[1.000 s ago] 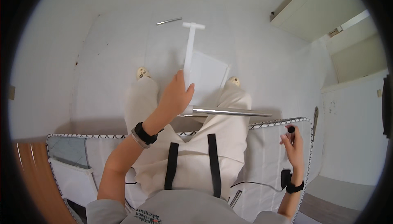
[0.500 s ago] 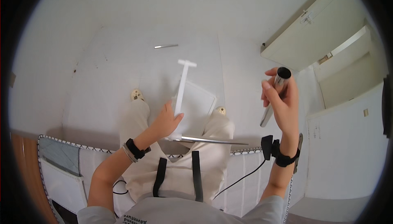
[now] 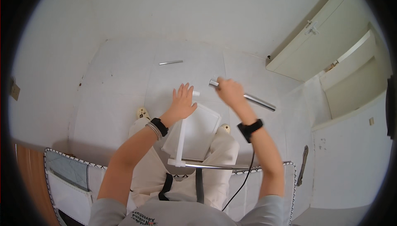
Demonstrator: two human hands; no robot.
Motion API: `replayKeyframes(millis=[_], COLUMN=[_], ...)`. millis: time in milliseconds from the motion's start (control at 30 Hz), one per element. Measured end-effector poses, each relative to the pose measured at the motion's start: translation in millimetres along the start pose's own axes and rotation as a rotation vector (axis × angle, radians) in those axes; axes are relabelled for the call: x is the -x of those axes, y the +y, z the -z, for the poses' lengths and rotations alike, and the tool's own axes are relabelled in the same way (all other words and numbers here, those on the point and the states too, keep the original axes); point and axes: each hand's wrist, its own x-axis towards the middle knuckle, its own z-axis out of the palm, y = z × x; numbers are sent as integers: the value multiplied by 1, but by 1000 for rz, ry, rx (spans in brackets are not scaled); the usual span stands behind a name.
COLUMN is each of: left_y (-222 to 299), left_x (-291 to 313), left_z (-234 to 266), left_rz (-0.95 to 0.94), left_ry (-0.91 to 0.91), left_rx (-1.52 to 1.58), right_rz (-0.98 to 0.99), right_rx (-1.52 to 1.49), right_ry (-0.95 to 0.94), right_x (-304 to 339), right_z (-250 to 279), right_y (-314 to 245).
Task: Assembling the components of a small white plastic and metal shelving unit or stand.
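Observation:
My left hand (image 3: 182, 102) rests with spread fingers over the far end of a white plastic bar (image 3: 181, 139). Beside its fingertips a short white stub (image 3: 196, 94) pokes out. At the bar's near end, a white corner piece joins a long metal tube (image 3: 219, 167) lying across my thighs. My right hand (image 3: 230, 92) is wrapped round a thicker shiny metal tube (image 3: 260, 102), whose one end points at the white stub, a gap apart. Beneath the bar, between my feet, lies a white rimmed panel (image 3: 200, 129).
A short metal tube (image 3: 170, 62) lies on the grey tiled floor farther off. A black cable (image 3: 244, 182) hangs from my right wristband. An open door (image 3: 306, 31) stands at the far right. I sit on a pale padded seat with checkered edging (image 3: 68, 155).
My right hand has swung left with the metal tube, tilting it almost flat. My left hand has slid to the bar's far end and spread its fingers; that end has dropped lower.

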Motion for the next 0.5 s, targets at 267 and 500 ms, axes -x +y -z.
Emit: replayKeyframes(millis=[267, 500], left_y=[-7, -15], left_x=[-30, -30], left_z=[-27, -42], left_rz=[134, 76], left_ry=[209, 247], left_rx=[201, 162], right_rz=[-29, 0], right_rx=[-53, -17], right_ry=[-43, -13], right_x=[12, 11], right_z=[-117, -112], right_y=[-5, -3])
